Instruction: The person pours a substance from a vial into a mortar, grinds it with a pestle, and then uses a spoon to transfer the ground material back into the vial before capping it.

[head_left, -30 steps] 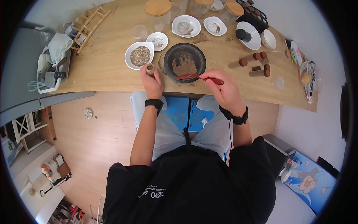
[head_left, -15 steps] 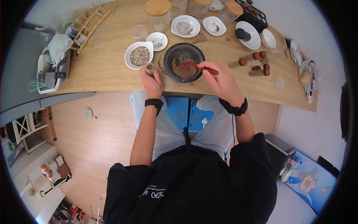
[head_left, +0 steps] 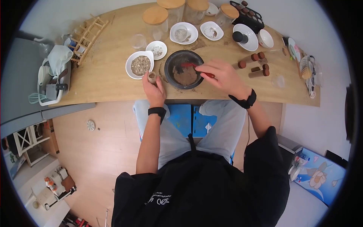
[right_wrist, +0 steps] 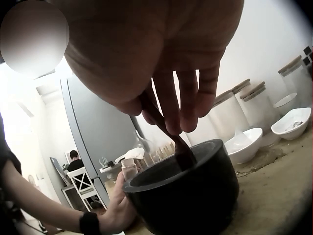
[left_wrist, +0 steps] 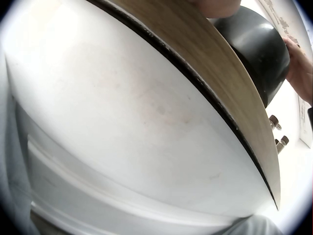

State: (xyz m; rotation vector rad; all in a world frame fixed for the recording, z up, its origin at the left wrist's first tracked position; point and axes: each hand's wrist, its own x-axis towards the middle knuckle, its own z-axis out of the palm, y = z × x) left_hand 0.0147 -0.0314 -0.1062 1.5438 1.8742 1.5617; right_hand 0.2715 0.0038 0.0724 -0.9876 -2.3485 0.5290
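In the head view my left hand (head_left: pixel 155 92) grips a small clear vial (head_left: pixel 152 77) upright, its uncapped mouth facing up and brown contents showing. My right hand (head_left: pixel 221 77) pinches the handle of a small red spoon (head_left: pixel 188 65). The spoon's head is inside a black bowl (head_left: pixel 191 55), over brown powder (head_left: pixel 184 78) that covers part of the bottom. The right wrist view shows the spoon (right_wrist: pixel 185 157) slanting down past the rim of the bowl (right_wrist: pixel 190 200), its tip hidden by the wall. Beyond the bowl stands the vial (right_wrist: pixel 129 169).
A white dish of coarse grains (head_left: pixel 140 65) sits beside the left hand. Several corked tubes (head_left: pixel 258 73) lie to the right. Lidded jars (head_left: pixel 155 22) and white dishes (head_left: pixel 183 33) line the back. A wooden rack (head_left: pixel 89 39) stands at far left. A person (right_wrist: pixel 76 160) sits in the distance.
The spoon has gone from the bowl's near rim down into the powder, then towards the far side. My right hand has moved with it. The left hand keeps holding the vial; the head view has shifted slightly.
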